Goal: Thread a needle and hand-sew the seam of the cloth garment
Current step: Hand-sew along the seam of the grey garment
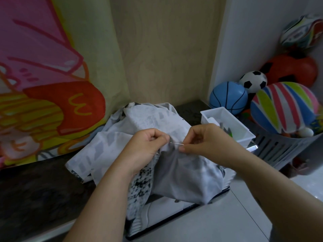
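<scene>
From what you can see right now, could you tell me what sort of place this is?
Probably a home, perhaps a child's play corner: a grey basket heaped with toy balls at the right and a cartoon-print cloth hanging at the left.

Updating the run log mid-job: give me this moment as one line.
stage: sewing seam | left hand: grips garment fold | right hand: pinches needle | needle: roughly level, between hands

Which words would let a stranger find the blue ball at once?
Start at the heap of balls on the right, by the white wall. At its left edge, just behind the white tray, sits the blue ball. It alone is plain light blue with black basketball lines; the neighbours are a black-and-white football and a striped multicolour ball.
</scene>
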### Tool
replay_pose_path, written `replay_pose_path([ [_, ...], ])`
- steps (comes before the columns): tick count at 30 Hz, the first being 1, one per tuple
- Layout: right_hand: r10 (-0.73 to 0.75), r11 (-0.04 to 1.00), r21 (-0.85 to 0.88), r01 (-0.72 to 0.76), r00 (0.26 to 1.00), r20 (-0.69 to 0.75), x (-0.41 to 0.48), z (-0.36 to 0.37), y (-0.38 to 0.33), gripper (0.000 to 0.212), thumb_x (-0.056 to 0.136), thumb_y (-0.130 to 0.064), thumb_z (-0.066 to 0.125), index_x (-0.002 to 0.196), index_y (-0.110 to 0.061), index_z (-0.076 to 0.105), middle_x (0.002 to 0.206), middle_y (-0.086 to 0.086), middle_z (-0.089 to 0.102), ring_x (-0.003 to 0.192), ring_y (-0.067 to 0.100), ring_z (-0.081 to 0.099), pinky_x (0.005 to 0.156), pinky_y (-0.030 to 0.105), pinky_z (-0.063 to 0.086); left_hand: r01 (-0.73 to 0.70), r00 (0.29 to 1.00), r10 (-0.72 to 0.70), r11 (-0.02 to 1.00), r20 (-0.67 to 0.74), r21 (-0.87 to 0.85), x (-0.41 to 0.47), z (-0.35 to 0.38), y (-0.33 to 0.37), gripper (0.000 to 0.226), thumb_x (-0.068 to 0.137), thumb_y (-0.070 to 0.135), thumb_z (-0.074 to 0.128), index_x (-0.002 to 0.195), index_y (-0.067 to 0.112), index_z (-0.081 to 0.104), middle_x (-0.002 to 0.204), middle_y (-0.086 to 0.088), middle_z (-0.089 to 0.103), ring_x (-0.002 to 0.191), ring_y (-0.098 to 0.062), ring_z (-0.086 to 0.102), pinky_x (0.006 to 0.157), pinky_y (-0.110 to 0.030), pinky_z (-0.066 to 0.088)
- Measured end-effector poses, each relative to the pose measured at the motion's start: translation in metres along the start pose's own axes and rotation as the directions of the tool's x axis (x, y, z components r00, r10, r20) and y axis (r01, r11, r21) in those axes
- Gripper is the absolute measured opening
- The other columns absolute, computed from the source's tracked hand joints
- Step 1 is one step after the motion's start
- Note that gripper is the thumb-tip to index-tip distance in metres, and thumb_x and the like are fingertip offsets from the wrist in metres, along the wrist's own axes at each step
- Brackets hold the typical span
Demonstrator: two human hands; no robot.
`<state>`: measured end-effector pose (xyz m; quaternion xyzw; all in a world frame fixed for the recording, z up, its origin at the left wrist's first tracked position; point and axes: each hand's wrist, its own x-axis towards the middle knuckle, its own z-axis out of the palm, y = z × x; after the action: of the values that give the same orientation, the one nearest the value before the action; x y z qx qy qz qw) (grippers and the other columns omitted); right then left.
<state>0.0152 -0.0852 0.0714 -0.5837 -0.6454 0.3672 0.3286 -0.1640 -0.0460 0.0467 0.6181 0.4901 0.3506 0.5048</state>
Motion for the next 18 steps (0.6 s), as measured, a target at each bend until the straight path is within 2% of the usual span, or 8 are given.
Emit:
replay_pose_path([
  [2,0.028,1.000,0.003,-0.028,1.000,0.005,0.002,-0.009,0.004,0.015,0.074,-0.016,0.077,0.075,-0.005,0.068,0.071,0.001,0.072,0.067,0.006,0.066,0.061,0.010,0.051,0.011,0.998,-0.011,1.000,0.058,0.004,-0.002,-0.002,0.001,0.013,0.088,0.019,0.065,0.076,0.018,0.070,0.074,0.002,0.070,0.074,-0.008,0.062,0.078,-0.027,0.050],
  [5,0.081,0.996,-0.037,-0.078,0.994,0.075,0.004,-0.027,0.007,0.014,0.074,-0.019,0.077,0.077,-0.007,0.069,0.072,-0.005,0.073,0.068,0.002,0.067,0.057,0.005,0.046,0.025,0.988,-0.035,0.997,0.151,0.066,-0.005,0.001,0.002,0.010,0.086,0.021,0.068,0.076,0.021,0.071,0.071,0.007,0.070,0.070,-0.001,0.062,0.069,-0.016,0.046],
  [10,0.125,0.989,-0.097,-0.108,0.973,0.195,0.006,-0.033,0.012,0.010,0.073,-0.023,0.077,0.073,-0.016,0.070,0.073,-0.010,0.072,0.068,-0.002,0.066,0.059,0.003,0.043,0.029,0.986,-0.049,0.992,0.158,0.122,-0.005,0.006,0.004,0.008,0.085,0.020,0.070,0.077,0.021,0.072,0.072,0.007,0.070,0.068,0.002,0.062,0.065,-0.010,0.046],
  [12,0.126,0.990,-0.088,-0.113,0.978,0.165,0.008,-0.034,0.014,0.009,0.075,-0.026,0.075,0.076,-0.018,0.072,0.072,-0.012,0.072,0.065,-0.004,0.063,0.058,0.006,0.043,0.035,0.988,-0.051,0.993,0.149,0.109,-0.005,0.006,0.003,0.009,0.084,0.020,0.071,0.076,0.022,0.073,0.074,0.006,0.072,0.071,0.000,0.063,0.067,-0.010,0.048],
  [16,0.045,0.969,-0.243,-0.034,0.998,0.041,0.014,-0.032,0.018,0.005,0.081,-0.035,0.068,0.082,-0.036,0.072,0.085,-0.019,0.069,0.083,-0.002,0.062,0.075,0.013,0.044,0.037,0.988,-0.050,0.995,0.143,0.090,-0.005,0.003,0.003,0.008,0.084,0.021,0.070,0.076,0.021,0.073,0.077,0.005,0.074,0.075,-0.003,0.065,0.072,-0.014,0.049],
  [18,-0.008,0.952,-0.304,0.024,0.998,0.054,0.017,-0.027,0.018,0.008,0.083,-0.032,0.067,0.087,-0.037,0.072,0.085,-0.024,0.066,0.083,-0.005,0.059,0.072,0.009,0.044,0.042,0.988,-0.053,0.996,0.145,0.078,-0.005,0.002,0.002,0.008,0.084,0.020,0.070,0.077,0.021,0.074,0.077,0.003,0.074,0.075,-0.004,0.065,0.073,-0.016,0.049],
])
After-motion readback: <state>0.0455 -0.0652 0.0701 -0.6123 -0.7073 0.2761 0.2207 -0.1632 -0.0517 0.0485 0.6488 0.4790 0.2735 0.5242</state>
